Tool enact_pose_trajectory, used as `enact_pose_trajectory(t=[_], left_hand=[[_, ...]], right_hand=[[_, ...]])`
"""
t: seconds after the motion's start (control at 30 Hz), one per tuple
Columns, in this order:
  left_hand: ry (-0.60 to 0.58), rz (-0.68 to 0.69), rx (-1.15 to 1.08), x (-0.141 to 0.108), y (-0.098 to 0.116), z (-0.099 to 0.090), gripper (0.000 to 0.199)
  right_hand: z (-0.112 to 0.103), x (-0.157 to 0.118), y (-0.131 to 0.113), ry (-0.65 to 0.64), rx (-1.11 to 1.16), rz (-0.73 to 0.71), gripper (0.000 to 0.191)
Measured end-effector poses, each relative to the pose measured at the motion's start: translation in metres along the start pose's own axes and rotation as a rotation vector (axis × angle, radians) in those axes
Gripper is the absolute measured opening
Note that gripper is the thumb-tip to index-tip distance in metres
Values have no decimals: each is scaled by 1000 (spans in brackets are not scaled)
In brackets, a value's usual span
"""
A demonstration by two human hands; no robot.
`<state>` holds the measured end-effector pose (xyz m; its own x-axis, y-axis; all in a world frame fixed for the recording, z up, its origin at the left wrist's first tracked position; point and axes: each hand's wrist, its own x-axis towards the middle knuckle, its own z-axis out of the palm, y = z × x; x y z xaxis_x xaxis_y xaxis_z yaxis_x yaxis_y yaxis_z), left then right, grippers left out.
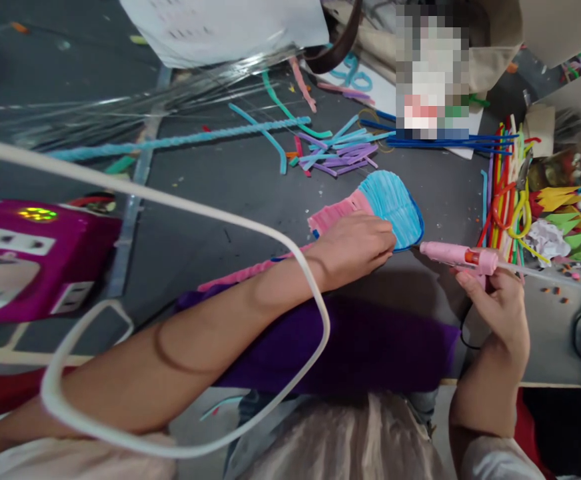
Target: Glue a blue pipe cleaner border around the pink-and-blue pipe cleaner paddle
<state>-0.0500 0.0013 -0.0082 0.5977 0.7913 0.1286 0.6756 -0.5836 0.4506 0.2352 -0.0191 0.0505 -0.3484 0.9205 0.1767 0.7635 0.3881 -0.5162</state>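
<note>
The left hand [354, 243] pinches the blue piece [389, 200], so the right hand [506, 308], wrapped round the glue gun [448, 255], should go slowly beside those fingers.

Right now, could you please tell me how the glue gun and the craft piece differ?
The glue gun is mostly pink; the craft piece is light blue and pink, edged in dark blue. The glue gun is slim and smooth, the craft piece broad and ribbed. The right hand holds the glue gun, while the left hand rests on the craft piece. Both show pink.
</note>
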Motion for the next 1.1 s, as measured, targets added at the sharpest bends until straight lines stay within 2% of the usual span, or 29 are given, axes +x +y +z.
enact_pose_trajectory(t=[0.3,0.7,1.1], left_hand=[[-1,-13,-9,1,2,-2,20],[-5,6,1,1,2,-1,20],[18,0,-15,0,2,-1,23]], right_hand=[[2,2,1,-34,22,-3,13],[2,2,2,-11,36,-25,12],[0,0,5,16,-43,65,18]])
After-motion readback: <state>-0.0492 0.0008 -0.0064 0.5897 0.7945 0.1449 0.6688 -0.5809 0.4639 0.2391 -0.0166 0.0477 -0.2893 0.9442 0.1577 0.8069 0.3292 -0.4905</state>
